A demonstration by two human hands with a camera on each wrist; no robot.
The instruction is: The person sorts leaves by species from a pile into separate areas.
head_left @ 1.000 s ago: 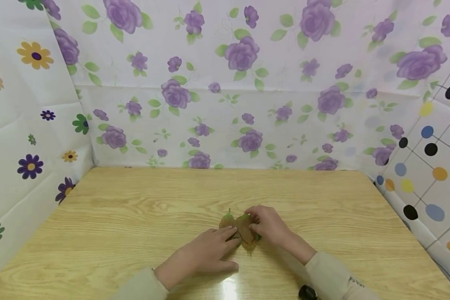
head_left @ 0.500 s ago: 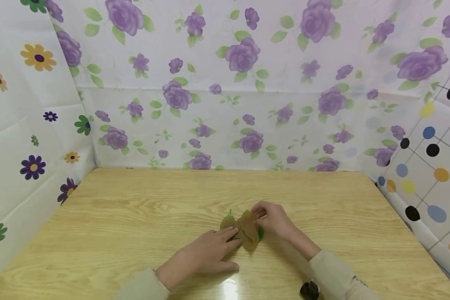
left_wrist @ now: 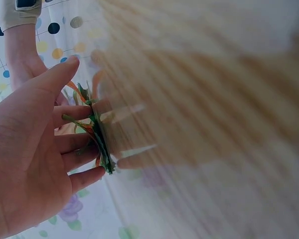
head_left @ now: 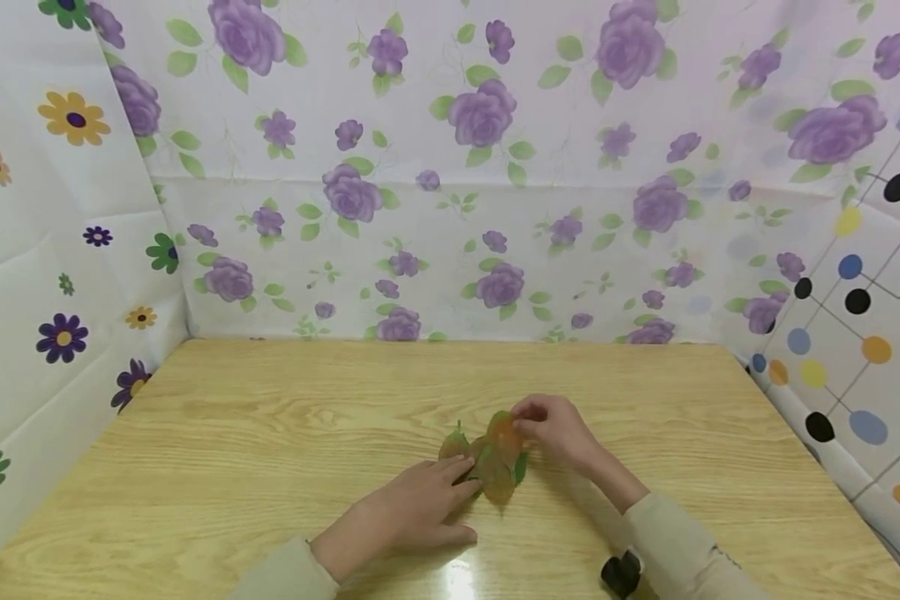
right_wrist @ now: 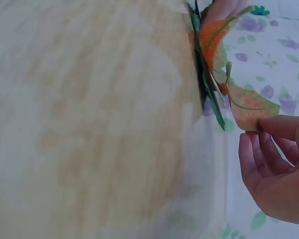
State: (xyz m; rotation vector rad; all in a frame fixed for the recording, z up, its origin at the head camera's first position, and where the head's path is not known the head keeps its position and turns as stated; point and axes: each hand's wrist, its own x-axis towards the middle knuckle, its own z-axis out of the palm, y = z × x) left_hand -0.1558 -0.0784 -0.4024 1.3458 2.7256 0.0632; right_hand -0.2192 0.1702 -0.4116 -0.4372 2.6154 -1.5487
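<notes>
Pinching a leaf (head_left: 502,434) in the right grip (head_left: 560,432), left grip (head_left: 417,505) touching others (head_left: 497,483)

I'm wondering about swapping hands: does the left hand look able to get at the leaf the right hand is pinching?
Probably yes: the left hand rests close to that leaf, with only other leaves between, though the right hand holds its edge.

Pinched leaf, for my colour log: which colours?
The leaf is orange and green, clearest in right wrist view.
</notes>
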